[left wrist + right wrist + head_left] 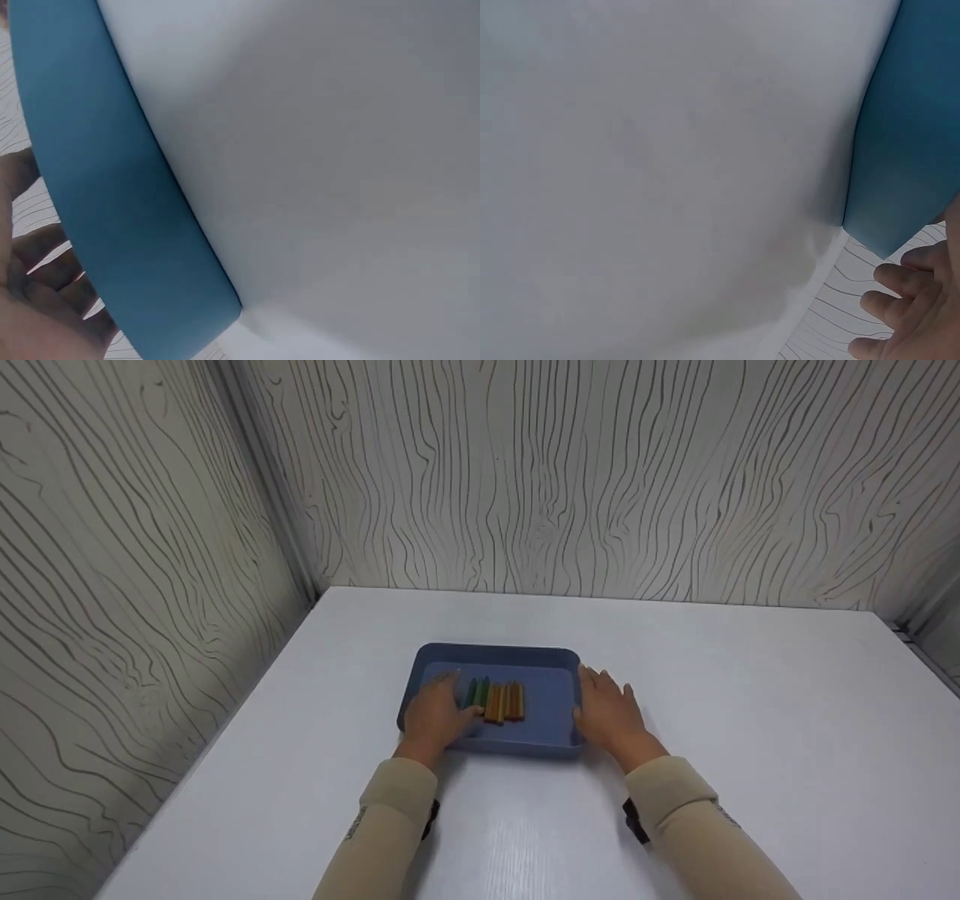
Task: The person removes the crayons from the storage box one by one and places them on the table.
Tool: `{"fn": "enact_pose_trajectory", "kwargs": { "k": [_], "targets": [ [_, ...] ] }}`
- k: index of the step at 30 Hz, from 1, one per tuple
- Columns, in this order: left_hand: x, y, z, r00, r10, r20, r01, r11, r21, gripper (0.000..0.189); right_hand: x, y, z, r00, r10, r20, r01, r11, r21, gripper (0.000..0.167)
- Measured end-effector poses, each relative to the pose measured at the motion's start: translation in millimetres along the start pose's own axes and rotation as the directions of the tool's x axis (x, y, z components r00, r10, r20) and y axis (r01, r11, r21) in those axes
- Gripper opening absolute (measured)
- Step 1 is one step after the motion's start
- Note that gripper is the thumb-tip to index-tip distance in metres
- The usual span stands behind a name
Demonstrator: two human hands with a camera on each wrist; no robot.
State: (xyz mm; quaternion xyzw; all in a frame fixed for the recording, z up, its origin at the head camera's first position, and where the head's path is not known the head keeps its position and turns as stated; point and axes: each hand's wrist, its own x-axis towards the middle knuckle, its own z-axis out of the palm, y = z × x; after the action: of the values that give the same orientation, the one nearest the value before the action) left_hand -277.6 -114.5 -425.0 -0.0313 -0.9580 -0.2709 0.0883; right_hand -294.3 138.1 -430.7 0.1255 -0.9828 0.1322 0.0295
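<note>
Several crayons [504,703], green at the left and orange, yellow and brown farther right, lie side by side in a shallow blue tray [551,690]. Over the tray's left part is my left hand [433,712], its thumb close to the crayons; contact cannot be told. In the left wrist view the left fingers [51,262] hang loosely behind the tray's front wall [112,165]. My right hand [611,710] lies along the tray's right side, thumb and fingertips at the rim. The right fingers [900,281] look loosely extended in the right wrist view.
The tray rests on a white table [750,697]. Wood-grain patterned panels rise behind the table [562,472] and at its left [112,547]. Both forearms wear beige sleeves [675,795], with dark wrist devices underneath.
</note>
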Motion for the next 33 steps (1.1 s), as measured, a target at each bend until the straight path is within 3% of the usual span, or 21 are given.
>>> {"fn": "enact_pose_trajectory", "kwargs": {
  "k": [9, 17, 33],
  "targets": [
    [4.0, 4.9, 2.7, 0.997, -0.071, 0.035, 0.075, 0.985, -0.157, 0.056, 0.5, 2.1, 0.2, 1.0, 0.01, 0.029, -0.01, 1.0, -0.012, 0.063],
    [3.9, 11.6, 3.7, 0.993, -0.094, 0.069, 0.109, 0.963, -0.246, 0.05, -5.6, 6.8, -1.2, 1.0, -0.006, 0.019, 0.006, 1.0, -0.007, 0.06],
    [-1.7, 28.1, 16.5, 0.996, -0.062, 0.058, 0.074, 0.971, -0.229, 0.039, -28.1, 28.8, -9.0, 0.999, -0.027, -0.019, 0.028, 1.0, 0.013, 0.056]
  ]
}}
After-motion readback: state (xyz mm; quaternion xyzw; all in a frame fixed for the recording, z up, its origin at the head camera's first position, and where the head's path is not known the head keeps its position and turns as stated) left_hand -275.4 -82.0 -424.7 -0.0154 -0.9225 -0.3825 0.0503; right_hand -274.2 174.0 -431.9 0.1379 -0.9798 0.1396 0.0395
